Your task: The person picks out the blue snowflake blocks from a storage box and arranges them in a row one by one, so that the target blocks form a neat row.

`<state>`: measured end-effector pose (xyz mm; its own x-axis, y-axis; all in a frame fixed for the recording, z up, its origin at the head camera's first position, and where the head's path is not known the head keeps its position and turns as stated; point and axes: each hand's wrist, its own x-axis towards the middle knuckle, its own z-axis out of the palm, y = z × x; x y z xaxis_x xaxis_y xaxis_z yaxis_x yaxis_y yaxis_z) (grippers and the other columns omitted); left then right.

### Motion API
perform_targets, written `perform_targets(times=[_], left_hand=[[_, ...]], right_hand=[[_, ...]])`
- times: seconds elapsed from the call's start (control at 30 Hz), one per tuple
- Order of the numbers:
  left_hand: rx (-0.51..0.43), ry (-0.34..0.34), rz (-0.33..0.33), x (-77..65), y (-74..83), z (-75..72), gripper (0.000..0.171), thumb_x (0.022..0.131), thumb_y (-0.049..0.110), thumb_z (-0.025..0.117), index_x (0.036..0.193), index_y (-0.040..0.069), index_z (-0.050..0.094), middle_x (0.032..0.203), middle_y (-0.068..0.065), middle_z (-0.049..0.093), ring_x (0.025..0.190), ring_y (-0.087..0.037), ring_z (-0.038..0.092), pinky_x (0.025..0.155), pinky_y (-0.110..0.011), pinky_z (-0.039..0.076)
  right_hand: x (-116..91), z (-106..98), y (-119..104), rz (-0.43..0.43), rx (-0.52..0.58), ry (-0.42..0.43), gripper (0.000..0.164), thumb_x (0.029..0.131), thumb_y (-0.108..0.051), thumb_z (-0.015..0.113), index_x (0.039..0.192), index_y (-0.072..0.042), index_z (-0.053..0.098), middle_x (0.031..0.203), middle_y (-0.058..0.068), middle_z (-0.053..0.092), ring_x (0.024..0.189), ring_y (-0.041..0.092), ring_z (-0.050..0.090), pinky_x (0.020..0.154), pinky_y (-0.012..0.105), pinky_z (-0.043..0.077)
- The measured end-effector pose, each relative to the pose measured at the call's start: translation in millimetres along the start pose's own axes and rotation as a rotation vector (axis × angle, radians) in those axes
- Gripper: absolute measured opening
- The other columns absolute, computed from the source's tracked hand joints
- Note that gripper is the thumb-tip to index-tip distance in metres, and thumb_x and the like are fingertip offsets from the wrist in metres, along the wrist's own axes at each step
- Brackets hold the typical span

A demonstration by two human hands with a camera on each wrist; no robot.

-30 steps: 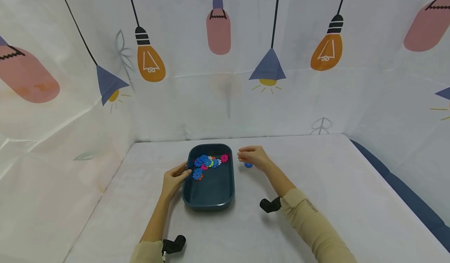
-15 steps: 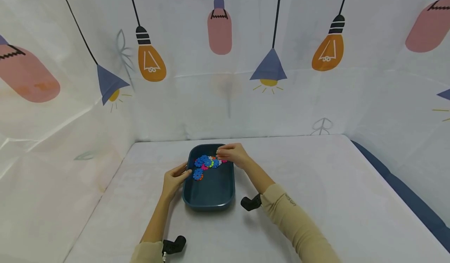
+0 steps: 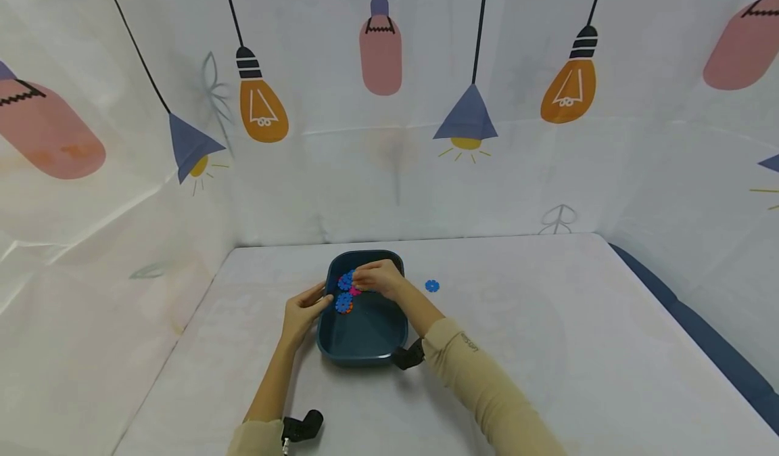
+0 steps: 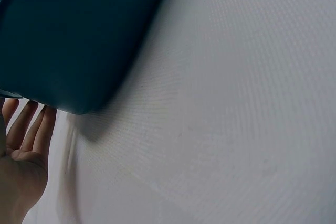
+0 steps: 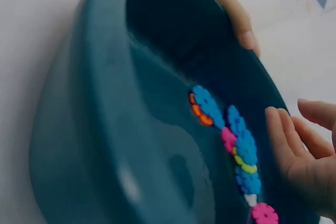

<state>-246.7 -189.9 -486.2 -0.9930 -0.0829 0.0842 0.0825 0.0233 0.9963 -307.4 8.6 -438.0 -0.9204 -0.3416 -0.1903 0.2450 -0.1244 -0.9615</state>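
A dark teal tray [image 3: 362,331] holds several flower-shaped plastic discs in blue, pink, orange, yellow and white. My left hand [image 3: 301,312] grips the tray's left side, thumb at the rim and fingers along the outer wall. In the left wrist view, those fingers [image 4: 31,127] reach up to the tray. Over the tray's upper part hovers my right hand [image 3: 380,277], hiding some discs in the head view. Its fingers are relaxed with nothing between them in the right wrist view, beside the blue discs [image 5: 245,148]. The pink disc [image 5: 264,214] lies lower in that view.
One blue flower disc [image 3: 432,285] lies on the white-covered table [image 3: 517,321], right of the tray. A white curtain [image 3: 335,172] printed with lamps hangs behind and at the sides. Black wrist mounts [image 3: 302,425] stick out from both sleeves.
My right hand has moved left from beside the blue disc on the table to over the discs in the tray. That disc is now uncovered. The left hand stays on the tray.
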Motion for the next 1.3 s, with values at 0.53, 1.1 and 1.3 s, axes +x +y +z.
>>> perform_targets(times=[0.53, 1.1, 1.3], left_hand=[[0.005, 0.000, 0.009, -0.1, -1.9, 1.2, 0.045, 0.085, 0.008, 0.069, 0.126, -0.003, 0.057, 0.127, -0.021, 0.056, 0.117, -0.032, 0.054, 0.080, -0.020, 0.052], [0.016, 0.005, -0.005, -0.5, -0.4, 1.0, 0.044, 0.085, 0.009, 0.069, 0.126, -0.002, 0.058, 0.128, -0.019, 0.056, 0.116, -0.029, 0.055, 0.081, -0.021, 0.052], [0.021, 0.004, 0.006, -0.1, -0.5, 0.2, 0.044, 0.085, 0.009, 0.070, 0.126, -0.002, 0.058, 0.127, -0.020, 0.056, 0.113, -0.028, 0.056, 0.079, -0.021, 0.052]], right_hand=[[6.5, 12.5, 11.3, 0.110, -0.056, 0.119, 0.029, 0.085, 0.010, 0.060, 0.113, 0.017, 0.058, 0.106, 0.029, 0.064, 0.094, 0.033, 0.066, 0.079, 0.036, 0.055], [5.0, 11.7, 18.8, 0.107, -0.280, 0.123, 0.025, 0.084, 0.009, 0.061, 0.109, 0.014, 0.063, 0.106, 0.023, 0.064, 0.091, 0.029, 0.067, 0.076, 0.035, 0.056], [6.0, 15.0, 18.4, 0.135, -0.236, 0.071, 0.026, 0.086, 0.011, 0.058, 0.112, 0.015, 0.061, 0.106, 0.026, 0.064, 0.094, 0.032, 0.066, 0.079, 0.036, 0.055]])
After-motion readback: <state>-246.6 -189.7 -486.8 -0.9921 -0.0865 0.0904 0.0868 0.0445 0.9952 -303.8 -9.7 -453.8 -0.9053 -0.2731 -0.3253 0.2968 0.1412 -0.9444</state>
